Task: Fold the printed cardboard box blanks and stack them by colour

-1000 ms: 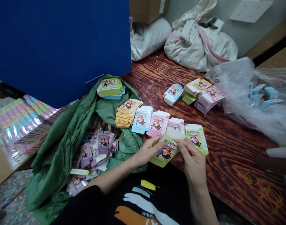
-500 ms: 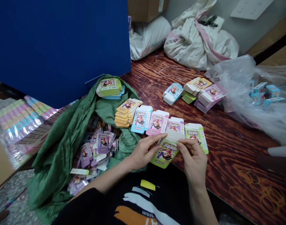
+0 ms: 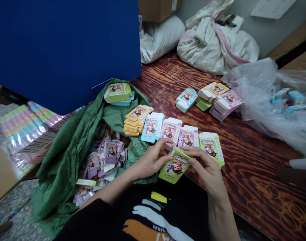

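Between both hands, near the table's front edge, is a small green printed carton (image 3: 175,166). My left hand (image 3: 153,159) grips its upper left side with thumb and fingers. At the upper right corner my right hand (image 3: 205,165) pinches it, fingers along the top edge. The carton's top looks folded down. Just beyond the hands lies a row of flattened cartons: orange (image 3: 136,117), blue (image 3: 152,127), pink (image 3: 170,130), purple (image 3: 188,136) and green (image 3: 211,149).
To the left, a green sack (image 3: 60,160) gapes open over loose cartons (image 3: 110,152). More carton stacks (image 3: 225,100) sit farther back, beside a clear plastic bag (image 3: 263,124) of blue boxes. Rubber bands (image 3: 291,214) lie at the right. A blue panel (image 3: 67,50) stands at upper left.
The green carton's raised white top flap has gone down under my fingers. Both hands stay on the carton, which has tilted slightly. The view has shifted a little.
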`<state>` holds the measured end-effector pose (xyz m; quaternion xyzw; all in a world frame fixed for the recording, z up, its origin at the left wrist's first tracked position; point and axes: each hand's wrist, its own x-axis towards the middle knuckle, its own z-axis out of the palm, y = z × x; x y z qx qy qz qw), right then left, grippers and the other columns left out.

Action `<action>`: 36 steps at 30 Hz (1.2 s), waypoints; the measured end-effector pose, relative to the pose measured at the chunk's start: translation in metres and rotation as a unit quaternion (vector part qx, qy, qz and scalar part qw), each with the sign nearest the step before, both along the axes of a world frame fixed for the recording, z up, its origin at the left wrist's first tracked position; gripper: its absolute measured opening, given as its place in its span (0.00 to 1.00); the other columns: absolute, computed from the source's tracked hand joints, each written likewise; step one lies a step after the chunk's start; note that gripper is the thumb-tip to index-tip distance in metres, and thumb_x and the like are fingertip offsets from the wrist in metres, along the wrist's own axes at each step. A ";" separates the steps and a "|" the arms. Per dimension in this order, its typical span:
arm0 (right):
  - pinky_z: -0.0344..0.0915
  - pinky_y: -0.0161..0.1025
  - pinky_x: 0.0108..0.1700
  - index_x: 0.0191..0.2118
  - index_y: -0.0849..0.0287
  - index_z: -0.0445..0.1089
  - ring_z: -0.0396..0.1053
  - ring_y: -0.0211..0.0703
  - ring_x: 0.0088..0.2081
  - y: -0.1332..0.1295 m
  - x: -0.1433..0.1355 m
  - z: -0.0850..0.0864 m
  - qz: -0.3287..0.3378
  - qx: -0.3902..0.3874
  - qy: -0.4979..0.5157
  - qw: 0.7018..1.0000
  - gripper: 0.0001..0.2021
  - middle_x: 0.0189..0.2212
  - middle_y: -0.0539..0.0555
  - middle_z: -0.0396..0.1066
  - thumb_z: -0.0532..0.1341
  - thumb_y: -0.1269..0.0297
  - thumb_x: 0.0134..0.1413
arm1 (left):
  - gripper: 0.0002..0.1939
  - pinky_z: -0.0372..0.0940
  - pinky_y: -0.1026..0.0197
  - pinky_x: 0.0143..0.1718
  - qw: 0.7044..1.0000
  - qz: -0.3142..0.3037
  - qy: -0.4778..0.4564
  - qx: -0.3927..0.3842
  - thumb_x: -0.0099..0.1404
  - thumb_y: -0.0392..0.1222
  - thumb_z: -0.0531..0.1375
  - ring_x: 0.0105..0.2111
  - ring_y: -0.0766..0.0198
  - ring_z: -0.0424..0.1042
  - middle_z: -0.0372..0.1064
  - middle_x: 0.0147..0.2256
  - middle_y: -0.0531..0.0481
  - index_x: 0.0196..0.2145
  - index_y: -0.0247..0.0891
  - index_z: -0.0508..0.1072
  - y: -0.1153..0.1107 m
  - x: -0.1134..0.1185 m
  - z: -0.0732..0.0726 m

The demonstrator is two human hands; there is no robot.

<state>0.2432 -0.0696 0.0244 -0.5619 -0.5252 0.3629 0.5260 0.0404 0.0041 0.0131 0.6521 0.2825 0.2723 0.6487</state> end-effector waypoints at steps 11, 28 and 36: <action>0.68 0.30 0.31 0.29 0.56 0.77 0.71 0.36 0.27 0.002 -0.003 -0.008 -0.062 -0.095 0.081 0.990 0.11 0.24 0.49 0.75 0.74 0.55 0.50 | 0.22 0.70 0.56 0.48 0.995 -0.058 0.060 0.061 0.71 0.39 0.59 0.45 0.57 0.76 0.74 0.46 0.44 0.61 0.41 0.63 0.003 -0.007 0.008; 0.74 0.34 0.45 0.49 0.46 0.81 0.78 0.41 0.43 -0.021 -0.014 0.001 0.002 0.045 -0.125 0.991 0.13 0.42 0.51 0.81 0.63 0.69 0.64 | 0.19 0.69 0.58 0.45 0.996 -0.031 0.056 0.061 0.70 0.37 0.58 0.43 0.60 0.74 0.75 0.44 0.45 0.58 0.40 0.69 -0.003 -0.008 0.008; 0.74 0.34 0.42 0.42 0.49 0.82 0.78 0.41 0.40 -0.019 -0.019 -0.004 0.029 0.040 -0.077 0.996 0.10 0.38 0.52 0.79 0.64 0.70 0.63 | 0.14 0.67 0.58 0.52 0.990 -0.089 0.061 0.096 0.71 0.37 0.59 0.47 0.59 0.75 0.77 0.48 0.44 0.53 0.38 0.74 -0.003 -0.010 0.007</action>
